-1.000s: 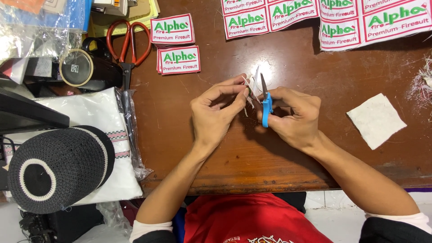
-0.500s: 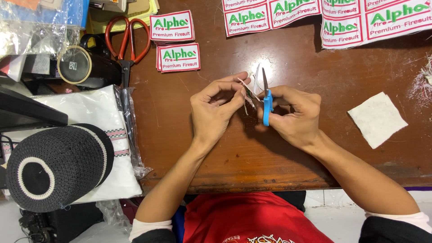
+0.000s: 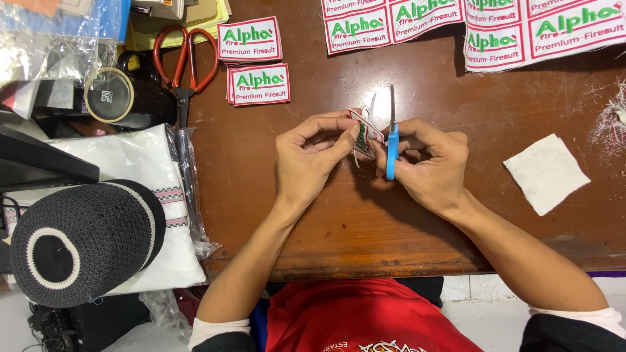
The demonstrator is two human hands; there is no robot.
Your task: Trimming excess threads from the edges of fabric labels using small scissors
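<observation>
Head view: wooden bench (image 3: 313, 215), seen from above.
Left hand (image 3: 310, 156): fingertips pinch a small embroidered patch (image 3: 365, 133), held on edge above mid-bench.
Right hand (image 3: 430, 166): clenched on blue-handled snips (image 3: 391, 140).
Snips axis: long axis 6 to 12 o'clock, blade tip at 12.
Nearby: red scissors (image 3: 186, 55) at 10 o'clock; white cloth square (image 3: 546, 173) at 3.

Small white embroidered patch (image 3: 365, 133) with red border and green lettering, held tilted on edge, blue-handled thread snips (image 3: 391, 140) upright just beside it, blade pointing away
</observation>
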